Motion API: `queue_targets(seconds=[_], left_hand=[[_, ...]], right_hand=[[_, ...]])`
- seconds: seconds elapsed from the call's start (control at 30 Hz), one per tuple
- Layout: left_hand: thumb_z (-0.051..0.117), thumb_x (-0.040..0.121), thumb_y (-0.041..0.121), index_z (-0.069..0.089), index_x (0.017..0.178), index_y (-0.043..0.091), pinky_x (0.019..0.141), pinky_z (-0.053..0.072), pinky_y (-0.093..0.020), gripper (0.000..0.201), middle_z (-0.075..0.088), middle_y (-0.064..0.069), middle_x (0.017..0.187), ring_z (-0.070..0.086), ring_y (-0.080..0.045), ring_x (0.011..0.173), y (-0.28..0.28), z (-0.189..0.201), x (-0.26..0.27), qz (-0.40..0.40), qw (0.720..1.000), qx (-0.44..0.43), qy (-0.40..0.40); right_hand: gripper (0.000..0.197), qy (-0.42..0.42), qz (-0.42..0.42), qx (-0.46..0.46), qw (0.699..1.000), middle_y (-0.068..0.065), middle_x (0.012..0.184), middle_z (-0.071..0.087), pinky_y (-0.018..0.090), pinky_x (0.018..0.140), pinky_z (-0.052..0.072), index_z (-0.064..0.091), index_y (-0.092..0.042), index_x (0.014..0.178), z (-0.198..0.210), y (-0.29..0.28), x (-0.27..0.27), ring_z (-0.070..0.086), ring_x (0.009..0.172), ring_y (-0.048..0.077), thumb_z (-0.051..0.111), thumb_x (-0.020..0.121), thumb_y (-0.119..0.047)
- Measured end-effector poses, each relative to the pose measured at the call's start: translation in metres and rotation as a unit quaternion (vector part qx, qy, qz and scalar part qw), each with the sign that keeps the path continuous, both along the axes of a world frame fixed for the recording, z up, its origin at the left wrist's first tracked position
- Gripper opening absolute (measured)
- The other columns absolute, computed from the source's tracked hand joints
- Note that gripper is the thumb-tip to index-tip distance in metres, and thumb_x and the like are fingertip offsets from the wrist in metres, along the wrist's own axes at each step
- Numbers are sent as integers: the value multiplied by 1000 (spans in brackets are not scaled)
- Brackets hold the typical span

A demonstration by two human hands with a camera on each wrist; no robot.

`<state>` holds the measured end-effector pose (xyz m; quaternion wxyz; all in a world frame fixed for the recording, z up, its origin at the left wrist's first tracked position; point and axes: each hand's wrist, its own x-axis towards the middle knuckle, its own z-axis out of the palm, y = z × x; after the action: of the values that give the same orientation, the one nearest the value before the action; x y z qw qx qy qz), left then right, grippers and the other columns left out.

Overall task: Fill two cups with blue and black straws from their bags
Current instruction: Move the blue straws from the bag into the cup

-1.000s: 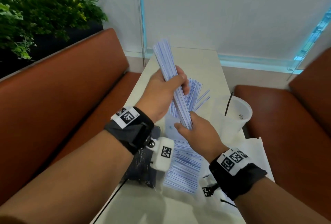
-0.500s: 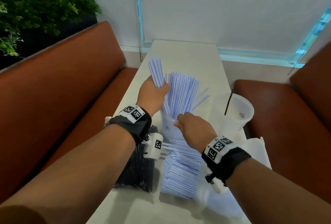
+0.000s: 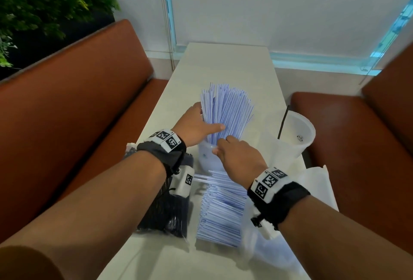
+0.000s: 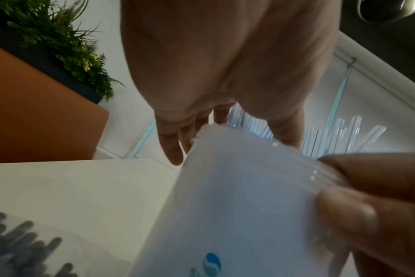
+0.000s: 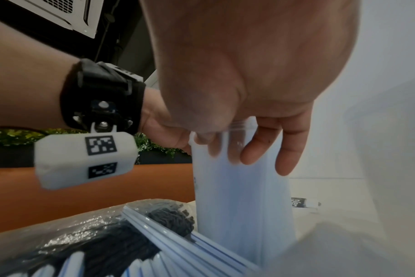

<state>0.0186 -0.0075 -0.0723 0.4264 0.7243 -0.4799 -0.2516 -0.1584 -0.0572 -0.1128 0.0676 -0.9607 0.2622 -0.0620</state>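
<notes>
The blue straws (image 3: 226, 114) stand fanned in the near cup (image 3: 209, 156), mid-table, just beyond their bag (image 3: 221, 210). The left hand (image 3: 196, 126) is laid flat against the fan's left side, fingers straight, nothing gripped. The right hand (image 3: 237, 156) is hooked over the cup's rim, which is pinched between thumb and fingers. The far cup (image 3: 299, 132), by the right edge, holds one black straw (image 3: 283, 123); the black bag (image 3: 169, 215) lies at the near left.

To settle the bundle well, the cup should be kept steadied at the rim while the fan is pressed gently inward, so that no straws spill (the cup looks light and probably tips easily).

The rim pinch is shown only by the wrist views; the far cup's contents only by the head view.
</notes>
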Motion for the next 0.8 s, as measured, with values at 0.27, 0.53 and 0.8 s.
queue_targets(seconds=[0.27, 0.53, 0.8], left_hand=[[68, 76, 67, 51, 128, 29, 79, 39, -8, 66, 50, 16, 113, 53, 3, 101, 56, -1, -7, 212, 966, -141, -35], [52, 83, 66, 58, 119, 34, 86, 48, -26, 49, 50, 17, 113, 54, -2, 100, 75, -31, -84, -135, 956, 69, -252], [62, 92, 48, 53, 135, 11, 94, 47, -43, 58, 54, -9, 122, 51, -28, 113, 43, -63, -107, -281, 845, 205, -407]], right_hand=[[12, -247, -49, -10, 968, -14, 94, 49, 28, 49, 40, 51, -37, 100, 16, 10, -34, 51, 60, 10, 44, 99, -47], [56, 132, -227, 96, 960, -9, 85, 63, 31, 59, 41, 56, -25, 98, -9, -3, -68, 55, 68, 13, 48, 80, -77], [32, 103, -224, 129, 961, -10, 72, 48, 28, 58, 38, 42, -26, 71, -6, -2, -66, 55, 72, 17, 58, 91, -45]])
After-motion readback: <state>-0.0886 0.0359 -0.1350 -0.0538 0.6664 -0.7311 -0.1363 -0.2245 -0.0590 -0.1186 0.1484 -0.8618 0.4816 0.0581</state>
